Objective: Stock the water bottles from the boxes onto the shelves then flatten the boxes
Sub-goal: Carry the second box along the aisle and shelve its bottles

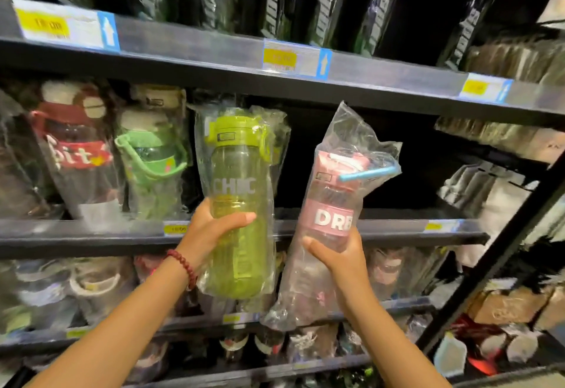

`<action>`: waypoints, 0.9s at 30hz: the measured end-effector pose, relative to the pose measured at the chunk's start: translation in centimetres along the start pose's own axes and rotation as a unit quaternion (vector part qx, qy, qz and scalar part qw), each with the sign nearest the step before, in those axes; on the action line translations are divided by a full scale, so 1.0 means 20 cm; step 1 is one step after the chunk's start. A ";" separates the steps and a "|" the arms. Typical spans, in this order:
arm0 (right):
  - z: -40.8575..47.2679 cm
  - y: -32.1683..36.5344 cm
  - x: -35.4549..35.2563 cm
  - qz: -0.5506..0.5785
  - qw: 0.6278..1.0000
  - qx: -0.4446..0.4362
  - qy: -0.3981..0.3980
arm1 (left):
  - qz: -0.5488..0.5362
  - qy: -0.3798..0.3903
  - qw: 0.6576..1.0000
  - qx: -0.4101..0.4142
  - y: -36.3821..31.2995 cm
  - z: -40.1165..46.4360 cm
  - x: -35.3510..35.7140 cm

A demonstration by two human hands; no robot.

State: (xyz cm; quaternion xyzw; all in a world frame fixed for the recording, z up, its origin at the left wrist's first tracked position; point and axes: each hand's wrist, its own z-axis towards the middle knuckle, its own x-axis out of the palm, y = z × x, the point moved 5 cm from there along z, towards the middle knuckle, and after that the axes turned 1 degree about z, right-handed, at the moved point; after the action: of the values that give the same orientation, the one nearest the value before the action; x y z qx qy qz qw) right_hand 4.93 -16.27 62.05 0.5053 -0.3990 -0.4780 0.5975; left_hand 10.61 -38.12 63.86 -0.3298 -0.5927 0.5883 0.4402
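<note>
Stocking's happening: left hand (214, 228) gripping a bagged lime-green plastic bottle (238, 204), right hand (339, 253) gripping a bagged pink-banded clear bottle (331, 213), both probably needing sliding into the dark gap on the middle black metal shelf (382, 228).

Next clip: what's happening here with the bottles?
A person is stocking bagged water bottles on a store shelf. The left hand grips a green bottle marked "CHIC", and the right hand grips a pink bottle, tilted, with a blue straw. Both are held up in front of the middle shelf, level with a dark gap to the right of the bottles already standing there. Neither is set down yet.
</note>
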 end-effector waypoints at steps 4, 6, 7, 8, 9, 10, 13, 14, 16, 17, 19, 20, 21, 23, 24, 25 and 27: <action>0.17 0.04 0.05 0.018 1.000 -0.015 -0.011 | 0.013 0.004 0.999 0.030 -0.06 0.14 0.03; 0.25 0.04 0.06 0.025 0.999 -0.017 -0.015 | 0.013 0.008 0.999 0.033 -0.07 0.18 0.05; 0.28 0.04 0.07 0.034 0.999 -0.014 -0.016 | 0.012 0.010 0.999 0.035 -0.07 0.20 0.06; 0.31 0.04 0.07 0.044 0.999 -0.009 -0.016 | 0.015 0.011 0.999 0.035 -0.07 0.21 0.06; 0.34 0.05 0.07 0.053 0.998 -0.003 -0.015 | 0.017 0.012 0.999 0.035 -0.08 0.22 0.08; 0.36 0.06 0.07 0.060 0.998 0.001 -0.011 | 0.018 0.011 0.999 0.037 -0.09 0.23 0.09; 0.44 0.09 0.06 0.078 0.997 0.007 0.003 | 0.004 0.002 0.999 0.039 -0.13 0.28 0.12; 0.47 0.10 0.04 0.077 0.997 0.004 0.004 | -0.004 -0.004 0.999 0.041 -0.13 0.30 0.13; 0.54 0.13 0.02 0.068 0.998 -0.009 0.009 | -0.014 -0.017 0.999 0.049 -0.13 0.33 0.16; 0.57 0.14 0.00 0.054 0.998 -0.013 0.014 | -0.016 -0.028 0.998 0.050 -0.11 0.33 0.17; 0.63 0.14 -0.02 0.023 0.999 -0.015 0.024 | -0.023 -0.051 0.997 0.055 -0.09 0.35 0.20; 0.66 0.14 -0.04 0.008 0.999 -0.013 0.029 | -0.029 -0.060 0.996 0.058 -0.07 0.35 0.22; 0.68 0.14 -0.04 -0.004 0.999 -0.010 0.035 | -0.037 -0.070 0.995 0.058 -0.06 0.36 0.23; 0.73 0.14 -0.07 -0.012 0.999 -0.005 0.044 | -0.052 -0.093 0.993 0.058 -0.04 0.37 0.27; 0.75 0.14 -0.09 -0.013 0.999 -0.003 0.045 | -0.060 -0.102 0.991 0.061 -0.03 0.38 0.28; 0.77 0.14 -0.11 -0.011 0.999 -0.003 0.046 | -0.068 -0.105 0.990 0.066 -0.03 0.38 0.31; 0.82 0.15 -0.16 -0.013 0.999 -0.004 0.053 | -0.082 -0.118 0.987 0.066 -0.01 0.39 0.35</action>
State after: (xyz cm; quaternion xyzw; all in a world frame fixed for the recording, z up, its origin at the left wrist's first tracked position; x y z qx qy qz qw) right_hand -11.05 -16.79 67.75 0.5325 -0.3582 -0.4600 0.6137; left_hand 0.68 -34.96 65.71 -0.1789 -0.6255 0.6227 0.4346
